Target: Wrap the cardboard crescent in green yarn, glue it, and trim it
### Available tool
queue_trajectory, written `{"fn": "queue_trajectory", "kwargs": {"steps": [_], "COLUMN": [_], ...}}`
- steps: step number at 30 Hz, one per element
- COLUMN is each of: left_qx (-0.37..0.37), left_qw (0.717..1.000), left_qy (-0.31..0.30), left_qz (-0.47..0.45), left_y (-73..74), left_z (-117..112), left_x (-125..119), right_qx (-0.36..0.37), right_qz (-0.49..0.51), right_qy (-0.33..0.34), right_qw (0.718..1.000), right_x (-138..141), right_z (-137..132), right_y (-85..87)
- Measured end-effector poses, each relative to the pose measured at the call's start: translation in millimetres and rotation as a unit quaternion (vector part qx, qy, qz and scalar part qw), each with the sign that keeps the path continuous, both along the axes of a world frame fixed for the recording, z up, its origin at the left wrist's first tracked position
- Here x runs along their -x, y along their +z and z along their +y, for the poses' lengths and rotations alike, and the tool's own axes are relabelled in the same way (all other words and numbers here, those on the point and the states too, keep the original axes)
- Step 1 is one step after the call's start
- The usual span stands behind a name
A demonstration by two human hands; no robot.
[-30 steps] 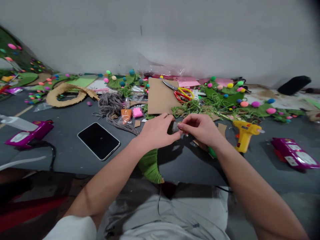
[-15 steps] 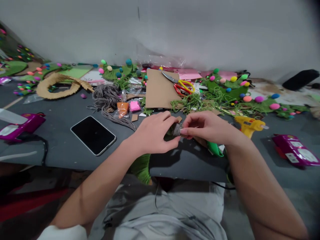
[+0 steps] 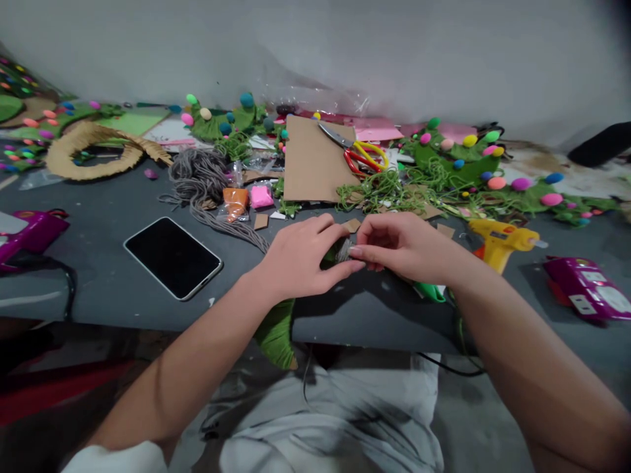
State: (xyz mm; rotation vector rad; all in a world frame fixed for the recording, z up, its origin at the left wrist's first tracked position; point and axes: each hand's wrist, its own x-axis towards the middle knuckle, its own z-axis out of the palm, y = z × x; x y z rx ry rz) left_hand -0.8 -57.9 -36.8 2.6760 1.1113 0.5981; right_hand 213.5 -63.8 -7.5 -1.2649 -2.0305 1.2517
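Observation:
My left hand (image 3: 305, 259) is closed around a curved cardboard piece wrapped in green yarn (image 3: 277, 336). Its lower tip, with a bit of bare cardboard, sticks out below my wrist over the table edge. Grey yarn (image 3: 344, 250) is wound around the end that shows between my hands. My right hand (image 3: 407, 248) pinches at this grey winding with thumb and forefinger; the strand itself is too fine to make out. Both hands nearly touch above the table. Much of the wrapped piece is hidden under my left hand.
On the grey table (image 3: 148, 315) lie a phone (image 3: 172, 257), a grey yarn bundle (image 3: 200, 177), a cardboard sheet (image 3: 315, 161) with scissors (image 3: 362, 157), green yarn scraps (image 3: 379, 194), a yellow glue gun (image 3: 503, 240) and a purple device (image 3: 589, 289). A tan wrapped ring (image 3: 64, 154) lies left.
My right thumb and fingers have shifted slightly left along the grey winding, closer to my left thumb. The view has tilted a little; my left hand keeps its hold.

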Motion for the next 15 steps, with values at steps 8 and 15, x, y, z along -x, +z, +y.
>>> {"fn": "queue_trajectory", "kwargs": {"steps": [8,15], "left_qx": [0.010,0.018], "left_qw": [1.000,1.000], "left_qy": [-0.004,-0.001], "left_qz": [0.018,0.008], "left_y": [0.3,-0.9], "left_z": [-1,0], "left_x": [0,1], "right_qx": [-0.037,-0.109], "right_qz": [-0.042,-0.077], "right_qy": [0.011,-0.131], "right_qw": [0.998,0.982], "right_x": [-3,-18], "right_z": [0,-35], "right_y": [0.4,17.3]}}
